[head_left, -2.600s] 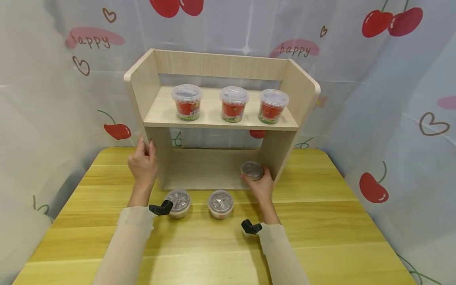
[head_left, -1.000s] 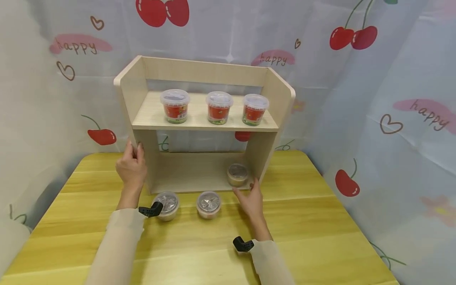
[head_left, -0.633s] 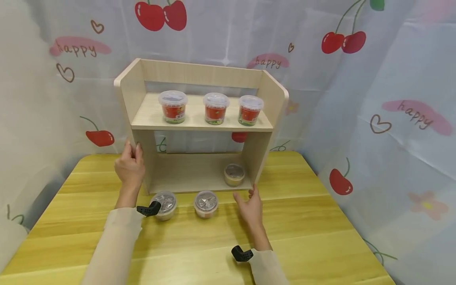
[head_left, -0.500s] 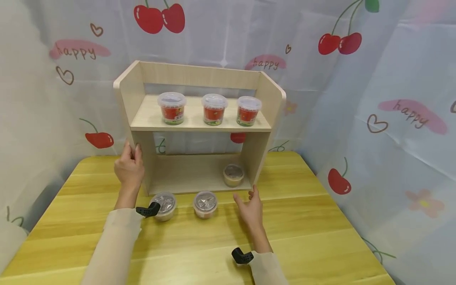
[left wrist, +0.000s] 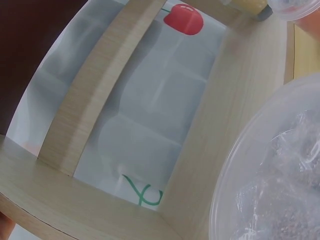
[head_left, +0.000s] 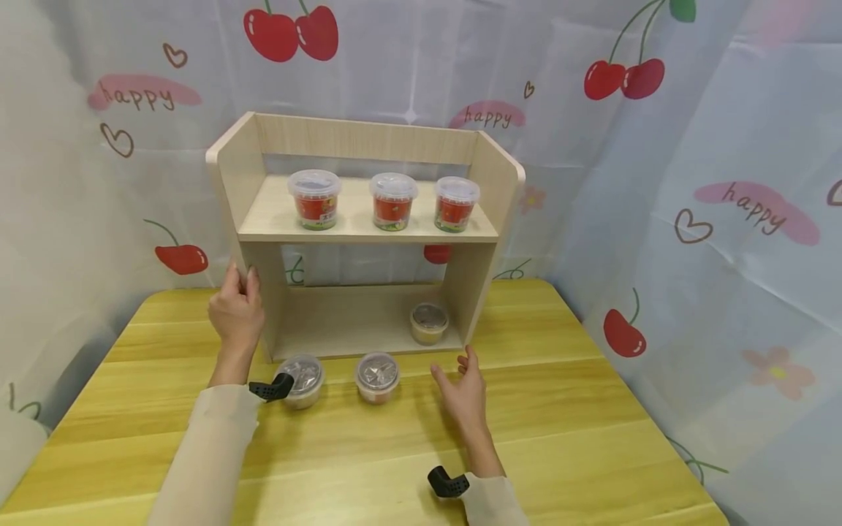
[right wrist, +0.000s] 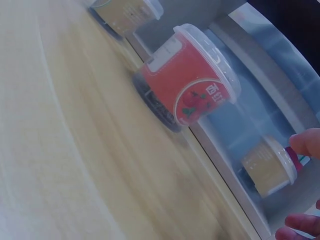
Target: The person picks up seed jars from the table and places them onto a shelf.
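A pale wooden two-tier shelf [head_left: 368,237] stands on the table. My left hand [head_left: 237,310] grips the front edge of its left side panel. My right hand [head_left: 463,391], empty with fingers spread, is just in front of the shelf's lower right corner. Behind it, a small lidded tub [head_left: 429,324] with a yellowish label sits at the right end of the lower tier. Two more clear-lidded tubs stand on the table before the shelf: one [head_left: 304,381] beside my left wrist, the other [head_left: 378,377] near the middle, red-labelled in the right wrist view [right wrist: 187,82].
Three red-labelled tubs stand in a row on the upper tier: left [head_left: 316,201], middle [head_left: 392,203] and right [head_left: 456,204]. A cherry-print curtain [head_left: 592,183] hangs behind and to the right of the yellow wood-grain table [head_left: 559,438].
My right hand has let go of the tub at the right end of the lower tier and drawn back toward me. My left hand stays on the side panel. The head view has shifted slightly.
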The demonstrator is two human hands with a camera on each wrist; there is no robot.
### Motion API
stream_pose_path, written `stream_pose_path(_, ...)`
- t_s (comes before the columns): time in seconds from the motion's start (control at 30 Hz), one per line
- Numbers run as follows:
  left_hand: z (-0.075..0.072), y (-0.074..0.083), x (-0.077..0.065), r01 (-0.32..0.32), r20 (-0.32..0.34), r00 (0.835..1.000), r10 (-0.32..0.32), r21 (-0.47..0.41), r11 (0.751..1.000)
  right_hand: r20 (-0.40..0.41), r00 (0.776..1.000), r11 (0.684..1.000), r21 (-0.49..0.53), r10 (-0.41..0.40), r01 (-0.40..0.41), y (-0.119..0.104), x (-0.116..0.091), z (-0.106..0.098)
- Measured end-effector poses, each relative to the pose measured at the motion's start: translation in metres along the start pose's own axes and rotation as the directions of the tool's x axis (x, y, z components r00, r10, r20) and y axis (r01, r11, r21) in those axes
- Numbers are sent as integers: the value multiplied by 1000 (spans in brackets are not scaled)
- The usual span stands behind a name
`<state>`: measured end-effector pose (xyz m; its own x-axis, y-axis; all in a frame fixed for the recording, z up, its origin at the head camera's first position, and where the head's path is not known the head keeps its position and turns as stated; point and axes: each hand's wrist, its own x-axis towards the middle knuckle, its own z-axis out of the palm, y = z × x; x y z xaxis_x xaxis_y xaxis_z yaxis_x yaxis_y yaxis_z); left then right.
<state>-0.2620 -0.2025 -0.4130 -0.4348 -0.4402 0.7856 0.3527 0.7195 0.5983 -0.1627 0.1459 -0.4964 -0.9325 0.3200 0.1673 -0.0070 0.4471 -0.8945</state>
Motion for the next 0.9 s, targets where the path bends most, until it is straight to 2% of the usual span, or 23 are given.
stream_pose_path(0.37, 0, -2, 1, -6, 5, 1000, 6, 0, 1000, 19, 1000, 1000, 20, -10, 10, -1, -7, 4)
stream_pose_path(0.57, -2, 0, 1, -5, 1, 1000, 5, -10, 1000, 49, 997, 998, 36, -57, 55, -2, -8, 7)
stream_pose_path(0.9, -1, -5, 1, -30, 6, 1000, 30, -9, 999, 121, 985, 990, 78, -123, 114, -7, -13, 13)
